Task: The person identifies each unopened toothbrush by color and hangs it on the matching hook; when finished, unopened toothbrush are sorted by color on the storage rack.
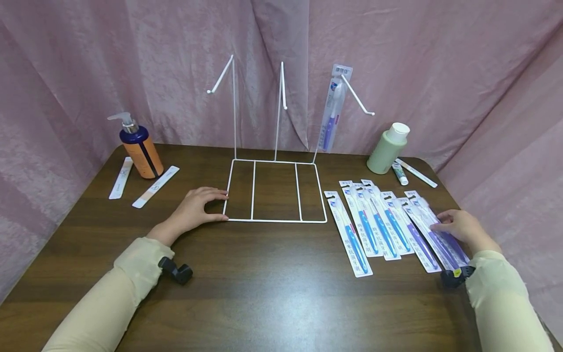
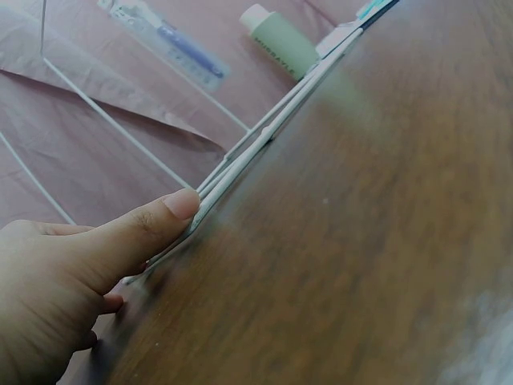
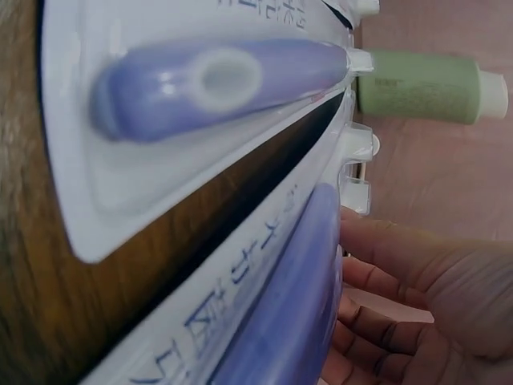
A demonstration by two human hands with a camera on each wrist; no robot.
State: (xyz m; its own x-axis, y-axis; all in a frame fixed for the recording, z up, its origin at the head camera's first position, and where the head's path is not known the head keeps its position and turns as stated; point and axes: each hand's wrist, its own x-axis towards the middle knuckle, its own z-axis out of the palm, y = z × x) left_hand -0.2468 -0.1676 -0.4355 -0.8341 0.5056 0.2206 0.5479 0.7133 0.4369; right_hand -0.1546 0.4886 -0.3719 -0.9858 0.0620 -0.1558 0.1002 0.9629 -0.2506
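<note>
— Start close: what are the hands doing?

— The left hand (image 1: 193,211) lies on the table (image 1: 264,274), fingers fairly straight, thumb pressed against the front left corner of the wire rack (image 1: 276,191); it steadies the base and grips nothing. The right hand (image 1: 459,227) rests on the rightmost purple pack (image 1: 440,232), fingertips curling at its edge. From the wrist view I'd judge it is starting to pick that pack up, though the pack lies flat.

— How much is done, would you say?

— Very little. One pack (image 1: 333,110) hangs on the right hook (image 1: 357,98), at the back. The left hook (image 1: 221,76) and middle hook (image 1: 283,85) are bare. The rest is left, as I read it.

— Count them for me.

— On the table I make out about seven packs: four blue packs (image 1: 369,227) side by side, then roughly three purple ones overlapping under the right hand, so that count is unsure. With the hung one, eight. Three hooks.

— And farther back?

— A pump bottle (image 1: 138,144) at the left with two sachets (image 1: 154,187) lying beside it. At the right a green bottle (image 1: 388,148), a small tube (image 1: 399,173) and one long slim white thing (image 1: 417,173) next to it. Behind everything, a pink curtain (image 1: 176,68).
</note>
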